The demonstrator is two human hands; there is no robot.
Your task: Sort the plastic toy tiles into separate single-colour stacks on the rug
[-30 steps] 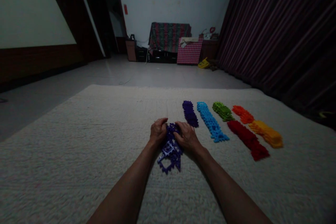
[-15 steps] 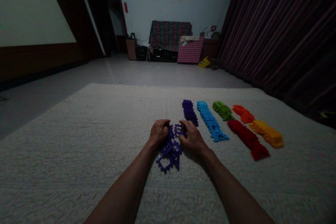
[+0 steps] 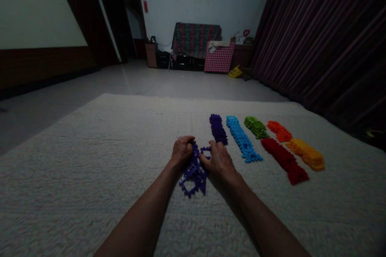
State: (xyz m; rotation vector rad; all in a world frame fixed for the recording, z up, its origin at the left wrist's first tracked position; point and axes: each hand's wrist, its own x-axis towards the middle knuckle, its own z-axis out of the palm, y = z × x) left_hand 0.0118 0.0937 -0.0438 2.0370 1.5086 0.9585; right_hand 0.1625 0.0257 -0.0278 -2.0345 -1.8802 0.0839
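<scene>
Head view showed us both hands at a loose pile of purple toothed construction pieces (image 3: 195, 170), which lay on a cream quilted mat (image 3: 90, 176). Our left hand (image 3: 181, 150) was curled against the pile's left flank; it hid whatever lay under its fingers, so we could not tell whether they were clamped on a piece. Our right hand (image 3: 219, 158), at the pile's far right edge, had thumb and fingers closed on the side of a square purple frame (image 3: 206, 148) with an open middle.

We judged each piece light and stiff, probably moulded plastic with a little spring in it. Smooth faces might have slid under a dry fingertip, but the toothed edges promised good purchase. Nothing seemed fragile, though the thin open shapes could have flexed under a hard squeeze. We thought the rim the best hold, pinched between thumb and forefinger, since the teeth looked apt to snag and drag a second piece along.

Beyond the pile and to its right lay a dark purple row (image 3: 218, 129), then a light blue row (image 3: 242, 140); farther right of the pile were green (image 3: 255, 127), orange (image 3: 279, 131), red (image 3: 284, 160) and yellow rows (image 3: 306, 153).
</scene>
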